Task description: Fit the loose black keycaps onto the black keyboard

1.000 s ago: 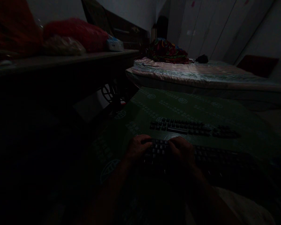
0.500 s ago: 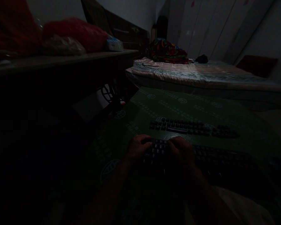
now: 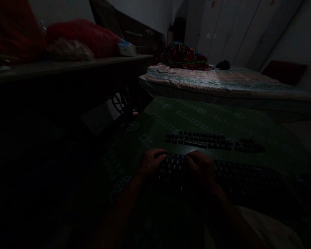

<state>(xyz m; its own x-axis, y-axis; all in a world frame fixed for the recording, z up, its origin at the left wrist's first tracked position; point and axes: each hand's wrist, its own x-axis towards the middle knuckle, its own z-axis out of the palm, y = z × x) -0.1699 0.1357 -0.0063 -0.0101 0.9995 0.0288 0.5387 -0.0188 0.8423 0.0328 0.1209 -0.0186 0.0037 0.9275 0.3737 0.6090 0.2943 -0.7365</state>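
A black keyboard (image 3: pixel 238 173) lies on a green printed mat (image 3: pixel 197 116) in very dim light. My left hand (image 3: pixel 150 163) is curled round the keyboard's left end. Over the keys just right of it, my right hand (image 3: pixel 200 166) rests with its fingers bent down and pressed together; whatever is under the fingertips is hidden. Beyond the keyboard, a second dark row of keys (image 3: pixel 209 140) lies on the mat, apart from both hands.
A low mattress (image 3: pixel 223 83) with a colourful cloth bundle (image 3: pixel 185 57) and a dark red pillow (image 3: pixel 285 72) lies behind the mat. At left, a dark table (image 3: pixel 67 65) holds a red bag (image 3: pixel 85 34). An iron treadle wheel (image 3: pixel 120 102) stands under it.
My left hand's fingers have shifted slightly along the keyboard's left end. Everything else stays where it was.
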